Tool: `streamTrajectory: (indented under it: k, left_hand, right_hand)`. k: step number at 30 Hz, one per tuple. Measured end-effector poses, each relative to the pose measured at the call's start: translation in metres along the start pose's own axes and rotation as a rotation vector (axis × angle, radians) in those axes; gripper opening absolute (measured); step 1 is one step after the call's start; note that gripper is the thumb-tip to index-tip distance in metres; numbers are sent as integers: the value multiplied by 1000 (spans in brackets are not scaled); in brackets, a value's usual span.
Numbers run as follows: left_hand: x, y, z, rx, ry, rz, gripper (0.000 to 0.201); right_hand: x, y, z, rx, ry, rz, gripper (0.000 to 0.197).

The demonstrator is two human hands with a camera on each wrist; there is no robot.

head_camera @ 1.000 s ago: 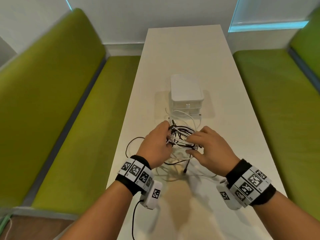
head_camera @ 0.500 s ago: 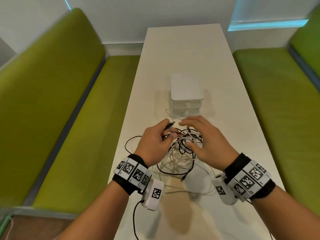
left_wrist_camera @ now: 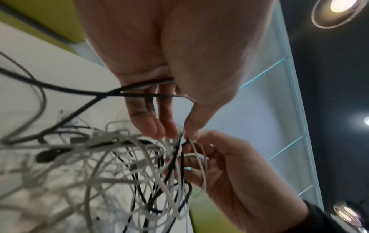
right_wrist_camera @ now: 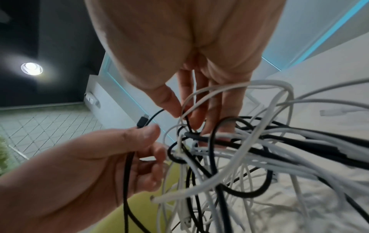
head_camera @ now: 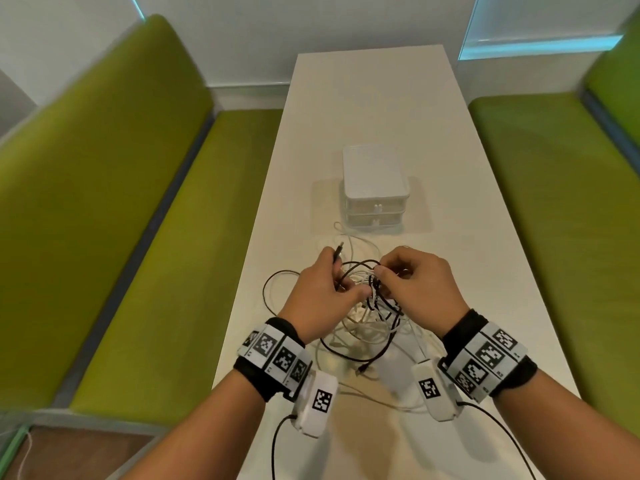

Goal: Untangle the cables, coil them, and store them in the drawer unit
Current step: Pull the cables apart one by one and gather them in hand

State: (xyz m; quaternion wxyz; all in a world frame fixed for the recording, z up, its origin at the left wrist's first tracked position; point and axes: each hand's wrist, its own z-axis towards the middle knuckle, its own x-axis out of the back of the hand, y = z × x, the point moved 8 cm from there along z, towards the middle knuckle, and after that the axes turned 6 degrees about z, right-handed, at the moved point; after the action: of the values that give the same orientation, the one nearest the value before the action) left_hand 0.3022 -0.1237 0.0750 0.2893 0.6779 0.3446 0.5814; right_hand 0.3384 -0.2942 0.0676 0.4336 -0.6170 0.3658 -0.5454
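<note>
A tangle of black and white cables [head_camera: 372, 306] hangs between my two hands above the white table [head_camera: 363, 98]. My left hand [head_camera: 341, 278] grips a black cable [right_wrist_camera: 127, 170], and its plug [head_camera: 338, 250] sticks up past the thumb. My right hand [head_camera: 391, 271] pinches a thin black strand [right_wrist_camera: 186, 121] at the top of the knot between thumb and fingers. Loose loops trail onto the table under my wrists. The white drawer unit [head_camera: 375, 188], both drawers closed, stands just beyond the cables. In the left wrist view my left hand's fingers [left_wrist_camera: 159, 126] meet the right hand [left_wrist_camera: 229, 173] at the tangle [left_wrist_camera: 119, 165].
Green upholstered benches [head_camera: 121, 202] [head_camera: 554, 202] run along both long sides of the narrow table. A black loop [head_camera: 277, 285] lies on the table near its left edge. Bare tabletop stretches behind the drawer unit to the wall.
Both hands drew the tangle nearer to me and lifted it. The right hand's fingers, spread over the bundle before, now pinch a strand. The left hand holds the plug end higher.
</note>
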Motion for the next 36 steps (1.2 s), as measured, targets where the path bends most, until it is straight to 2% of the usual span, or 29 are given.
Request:
streamTrajectory:
  k: [4,9,10,12,14,17,19,21,22,25,27,29,31,33,34,36]
  left_hand:
    - [-16,-1,1,9,-11,131,48]
    - [0,-5,5,3,113,-56,44]
    - [5,-6,6,-2,141,-83,44]
    - [11,-6,7,-14,156,-121,46]
    - [14,-6,7,-26,181,-19,43]
    - [19,-9,9,-46,241,245,34]
    - [19,-17,13,-2,227,307,36]
    - [18,-22,16,41,193,255,32]
    - [17,-24,16,48,181,200,29]
    - [19,-27,14,59,171,-152,36]
    - [14,-23,13,28,116,-372,41]
    - [7,-16,10,-15,43,-540,45]
    - [1,-15,8,-27,7,-608,54]
    - [-4,-26,9,37,14,-631,55]
    - [-4,-32,11,80,33,-601,53]
    - [3,-36,15,116,97,-354,46]
  right_hand:
    - [-5,1,-1,-43,1,70,13]
    - [6,10,-1,-192,31,126,15]
    - [8,14,-1,-209,19,83,20]
    - [8,17,-1,-169,-28,-153,26]
    - [5,12,-1,-113,-54,-308,24]
    - [-2,3,-1,-50,-75,-338,19]
    - [-9,-1,-3,-3,-101,-369,19]
    - [-9,-7,-5,52,-59,-346,17]
    - [-7,-10,-5,70,-33,-260,14]
    - [-3,-17,-7,39,-6,178,5]
    - [-6,-12,-7,-7,-22,333,5]
    - [-9,-9,-6,-7,-57,265,4]
    - [-10,-5,-4,14,-116,156,8]
    - [-9,1,-3,1,-178,108,12]
    - [-8,4,-2,-4,-197,82,14]
    - [-8,8,-4,-15,-202,44,23]
